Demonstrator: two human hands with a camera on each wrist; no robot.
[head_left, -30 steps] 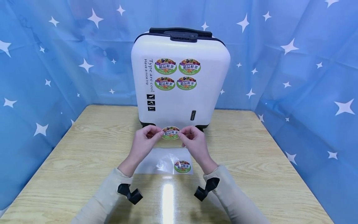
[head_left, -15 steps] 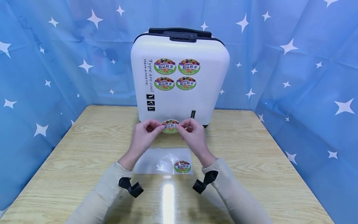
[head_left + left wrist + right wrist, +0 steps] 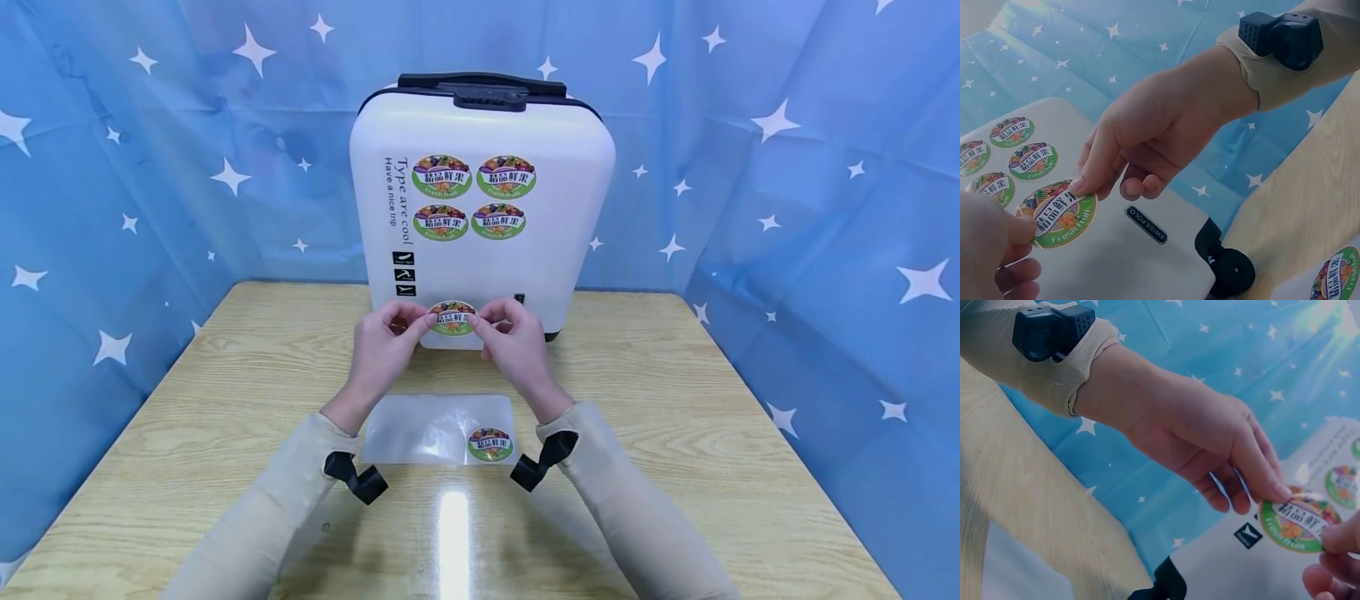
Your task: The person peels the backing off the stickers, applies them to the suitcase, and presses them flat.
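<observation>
Between both hands an oval fruit sticker [image 3: 452, 319] is stretched flat, in front of the lower part of a white suitcase [image 3: 480, 271]. My left hand [image 3: 384, 348] pinches its left end between thumb and fingers, and my right hand [image 3: 519, 346] pinches its right end. In the left wrist view the held sticker [image 3: 1059, 215] appears in front of the suitcase shell; whether it touches cannot be told. Several matching stickers, such as the upper left one [image 3: 442, 177], are stuck in two rows on the suitcase's upper half.
A glossy backing sheet [image 3: 420, 429] with one sticker [image 3: 491, 445] at its right corner lies on the wooden table [image 3: 637, 450]. The suitcase stands upright at the table's back. Blue star-printed cloth [image 3: 810, 167] hangs behind and at both sides.
Both hands have moved forward and up together with the sticker, from in front of the suitcase's bottom edge to its lower shell. The backing sheet has stayed in place.
</observation>
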